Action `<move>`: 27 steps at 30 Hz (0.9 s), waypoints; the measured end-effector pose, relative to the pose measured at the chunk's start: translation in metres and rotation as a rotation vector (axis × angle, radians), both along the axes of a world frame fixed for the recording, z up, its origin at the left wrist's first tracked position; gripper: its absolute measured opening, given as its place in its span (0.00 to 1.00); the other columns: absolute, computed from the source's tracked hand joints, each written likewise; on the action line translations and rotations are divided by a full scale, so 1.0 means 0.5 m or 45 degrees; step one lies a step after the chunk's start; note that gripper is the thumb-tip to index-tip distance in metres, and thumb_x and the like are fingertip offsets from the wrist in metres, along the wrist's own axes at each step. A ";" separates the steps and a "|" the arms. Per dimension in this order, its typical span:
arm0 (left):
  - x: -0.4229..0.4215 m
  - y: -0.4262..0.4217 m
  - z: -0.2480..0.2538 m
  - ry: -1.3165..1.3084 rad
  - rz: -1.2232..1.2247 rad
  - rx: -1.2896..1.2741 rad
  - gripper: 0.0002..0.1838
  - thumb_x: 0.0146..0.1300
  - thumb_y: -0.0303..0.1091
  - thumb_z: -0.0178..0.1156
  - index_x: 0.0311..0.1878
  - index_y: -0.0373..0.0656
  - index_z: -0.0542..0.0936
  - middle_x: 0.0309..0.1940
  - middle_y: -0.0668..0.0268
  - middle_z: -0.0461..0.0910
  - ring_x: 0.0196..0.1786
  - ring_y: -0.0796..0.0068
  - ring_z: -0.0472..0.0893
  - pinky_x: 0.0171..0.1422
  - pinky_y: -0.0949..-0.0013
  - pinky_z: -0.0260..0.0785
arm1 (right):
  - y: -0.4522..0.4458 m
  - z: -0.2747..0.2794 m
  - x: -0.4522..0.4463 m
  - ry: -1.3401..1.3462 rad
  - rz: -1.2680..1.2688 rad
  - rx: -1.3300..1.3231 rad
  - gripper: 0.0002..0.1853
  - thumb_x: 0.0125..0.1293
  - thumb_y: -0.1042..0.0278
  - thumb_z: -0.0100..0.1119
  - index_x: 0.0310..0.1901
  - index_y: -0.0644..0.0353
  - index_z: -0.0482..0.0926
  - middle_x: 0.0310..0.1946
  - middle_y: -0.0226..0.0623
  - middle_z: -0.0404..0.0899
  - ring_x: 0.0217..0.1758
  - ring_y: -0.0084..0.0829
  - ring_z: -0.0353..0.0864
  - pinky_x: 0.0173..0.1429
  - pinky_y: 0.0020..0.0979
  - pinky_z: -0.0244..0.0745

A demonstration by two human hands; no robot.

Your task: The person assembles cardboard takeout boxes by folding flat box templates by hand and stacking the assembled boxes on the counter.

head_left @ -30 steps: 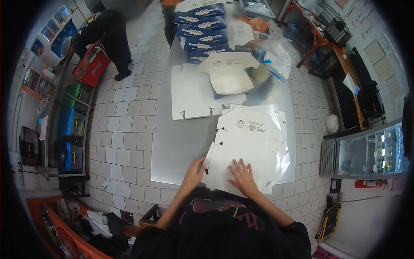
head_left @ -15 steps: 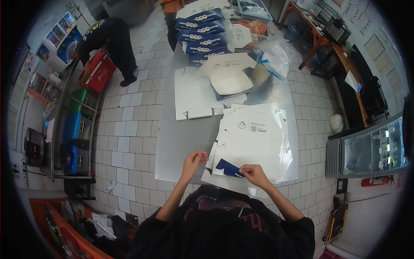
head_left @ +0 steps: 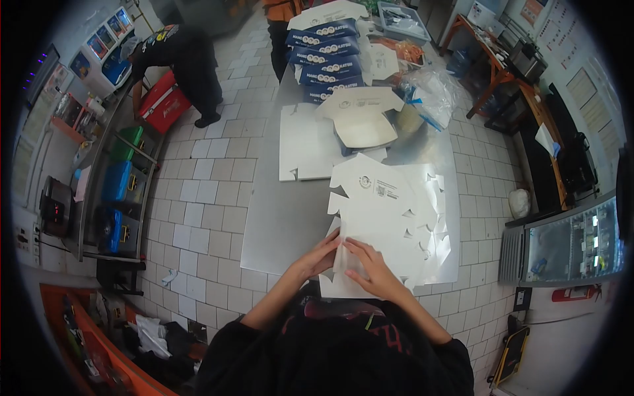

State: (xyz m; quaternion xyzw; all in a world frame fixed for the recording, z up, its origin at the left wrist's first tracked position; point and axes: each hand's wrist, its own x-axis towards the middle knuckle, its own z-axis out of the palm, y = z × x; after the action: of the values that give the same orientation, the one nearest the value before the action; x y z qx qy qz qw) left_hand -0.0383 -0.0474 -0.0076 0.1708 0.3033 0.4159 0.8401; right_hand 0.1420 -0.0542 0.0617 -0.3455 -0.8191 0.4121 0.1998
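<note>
A white cardboard box blank (head_left: 370, 218) with printed marks near its far end lies on top of a stack of similar blanks. At its near left side, a raised flap stands along the edge. My left hand (head_left: 319, 257) is closed against that edge from outside, with its fingertips at the flap. My right hand (head_left: 371, 265) rests on the blank just right of the fold, fingers stretched out and thumb apart. The two hands' fingertips nearly meet at the flap. The underside of the left fingers is hidden.
The metal table (head_left: 267, 228) also holds flat white blanks (head_left: 300, 145), a partly formed box (head_left: 363, 129), a stack of blue printed boxes (head_left: 330, 66) and a clear plastic bag (head_left: 432, 96). A person (head_left: 181, 63) bends over a red crate (head_left: 164, 102) at the left.
The blue printed flap I was holding at the near end is out of sight; the top blank is turned. My left hand moved right to its edge, and my right hand moved slightly left.
</note>
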 end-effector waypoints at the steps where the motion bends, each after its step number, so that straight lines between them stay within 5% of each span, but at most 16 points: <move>1: 0.001 0.003 -0.006 -0.002 0.001 -0.012 0.35 0.59 0.49 0.58 0.65 0.44 0.58 0.48 0.67 0.73 0.48 0.76 0.75 0.47 0.65 0.72 | 0.002 0.001 -0.005 -0.026 -0.043 0.017 0.26 0.61 0.60 0.55 0.58 0.61 0.63 0.59 0.46 0.61 0.62 0.43 0.61 0.64 0.43 0.54; 4: 0.005 0.017 -0.013 0.232 -0.089 -0.052 0.34 0.56 0.35 0.63 0.63 0.45 0.57 0.40 0.72 0.70 0.39 0.86 0.74 0.32 0.77 0.70 | 0.001 -0.020 -0.008 -0.048 -0.050 -0.051 0.23 0.59 0.59 0.58 0.52 0.63 0.68 0.55 0.44 0.65 0.57 0.44 0.66 0.57 0.39 0.62; 6: 0.010 0.017 0.004 0.257 0.022 -0.124 0.32 0.55 0.34 0.63 0.61 0.45 0.58 0.40 0.72 0.70 0.39 0.85 0.74 0.31 0.76 0.70 | -0.004 -0.015 -0.015 0.032 -0.226 -0.121 0.21 0.55 0.60 0.64 0.46 0.63 0.71 0.48 0.44 0.67 0.49 0.45 0.70 0.49 0.35 0.68; 10: 0.030 0.019 0.041 0.229 0.328 -0.147 0.27 0.55 0.31 0.63 0.56 0.47 0.61 0.39 0.72 0.69 0.37 0.82 0.74 0.32 0.71 0.71 | -0.043 0.064 -0.024 -0.152 -0.028 0.190 0.23 0.48 0.62 0.69 0.44 0.60 0.73 0.41 0.43 0.66 0.42 0.41 0.69 0.43 0.34 0.68; 14: 0.036 0.035 0.078 0.189 0.563 -0.140 0.24 0.55 0.30 0.63 0.51 0.45 0.61 0.40 0.69 0.68 0.39 0.78 0.74 0.36 0.66 0.73 | -0.035 0.067 -0.014 -0.242 -0.010 0.636 0.18 0.49 0.66 0.67 0.40 0.60 0.74 0.36 0.39 0.68 0.36 0.36 0.70 0.36 0.31 0.65; 16: 0.035 0.038 0.082 0.206 0.723 -0.115 0.22 0.56 0.31 0.63 0.47 0.43 0.60 0.40 0.66 0.67 0.39 0.76 0.73 0.37 0.66 0.74 | -0.028 0.049 -0.015 -0.105 -0.109 0.797 0.09 0.51 0.72 0.64 0.34 0.61 0.75 0.26 0.35 0.68 0.28 0.33 0.69 0.30 0.30 0.61; 19: 0.050 0.029 0.107 0.357 0.979 -0.011 0.21 0.58 0.32 0.62 0.46 0.41 0.61 0.37 0.67 0.69 0.34 0.80 0.72 0.33 0.73 0.71 | -0.009 0.064 -0.021 -0.038 -0.482 0.610 0.04 0.54 0.77 0.59 0.28 0.61 0.73 0.19 0.34 0.66 0.21 0.33 0.67 0.27 0.30 0.59; 25: 0.066 0.005 0.076 1.248 0.818 0.540 0.28 0.54 0.39 0.66 0.47 0.35 0.61 0.27 0.68 0.71 0.25 0.86 0.67 0.25 0.79 0.59 | 0.017 0.044 -0.047 0.095 -0.454 0.350 0.07 0.55 0.77 0.59 0.26 0.66 0.70 0.23 0.38 0.67 0.24 0.33 0.68 0.28 0.29 0.63; 26: 0.049 0.006 0.071 1.129 0.630 0.426 0.36 0.50 0.39 0.69 0.53 0.32 0.59 0.37 0.61 0.74 0.34 0.79 0.73 0.35 0.77 0.67 | 0.022 0.047 -0.043 0.150 -0.440 0.326 0.07 0.55 0.77 0.59 0.27 0.66 0.70 0.27 0.40 0.68 0.27 0.35 0.70 0.30 0.30 0.65; 27: 0.041 0.011 0.067 1.135 0.665 0.438 0.36 0.50 0.39 0.69 0.53 0.32 0.59 0.37 0.61 0.74 0.34 0.79 0.73 0.35 0.77 0.67 | 0.029 0.049 -0.038 0.205 -0.422 0.304 0.07 0.54 0.76 0.60 0.28 0.66 0.71 0.31 0.41 0.69 0.31 0.38 0.72 0.33 0.32 0.67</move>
State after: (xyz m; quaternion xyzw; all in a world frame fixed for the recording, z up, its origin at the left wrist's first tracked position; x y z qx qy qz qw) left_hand -0.0179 -0.0419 0.0257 0.3847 0.5900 0.5416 0.4588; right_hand 0.1230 -0.0399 0.0862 -0.4152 -0.7756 0.2999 0.3689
